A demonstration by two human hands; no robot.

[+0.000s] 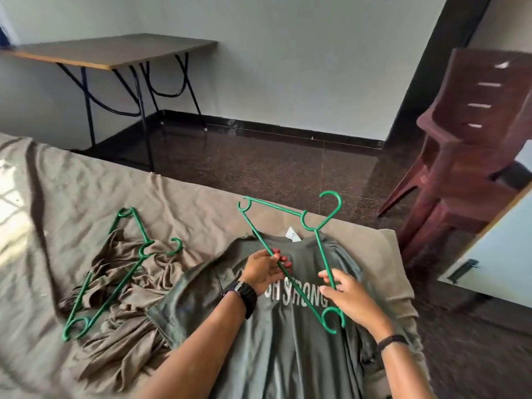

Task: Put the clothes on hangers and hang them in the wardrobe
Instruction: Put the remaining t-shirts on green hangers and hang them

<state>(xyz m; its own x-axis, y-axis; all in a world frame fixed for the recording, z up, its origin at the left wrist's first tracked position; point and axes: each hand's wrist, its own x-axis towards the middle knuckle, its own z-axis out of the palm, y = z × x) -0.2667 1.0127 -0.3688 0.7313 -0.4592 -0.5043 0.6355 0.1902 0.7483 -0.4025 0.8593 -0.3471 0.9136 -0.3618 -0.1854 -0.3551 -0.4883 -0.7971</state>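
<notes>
Right hand [349, 298]: pinched the lower arm of the green hanger [290, 256], thumb and fingers curled round the rod just above its bottom hook end. Thin black band on that wrist.
Left hand [263, 269]: gripped the hanger's long bar near mid-length, red-nailed fingertips [283, 259] wrapped over it. Black watch [244, 295] on that wrist.
Hanger held just above the chest of the grey-green T-shirt [288, 341], top hook pointed away toward the bed's far edge, past the collar. Not inside the shirt.
T-shirt lay flat, front up, on the bed [86, 182], collar away from the person, white label showing at the neck. White print partly hidden by the hands; "STRONG" legible.
Left of the shirt: crumpled brown garment [121, 318] on the bed, touching the shirt's sleeve edge. Second green hanger [115, 272] lay on top of it, hook end toward the far side; possibly two stacked, could not tell.
Bed covered by a wrinkled olive-brown sheet, sun patch at the left edge.
Beyond the bed: dark speckled floor [273, 168].
Right side: stacked brown plastic chairs [472, 139], beside a pale door or panel with a black latch at the frame edge.
Far left against the wall: wooden table [115, 50] on black metal legs.
</notes>
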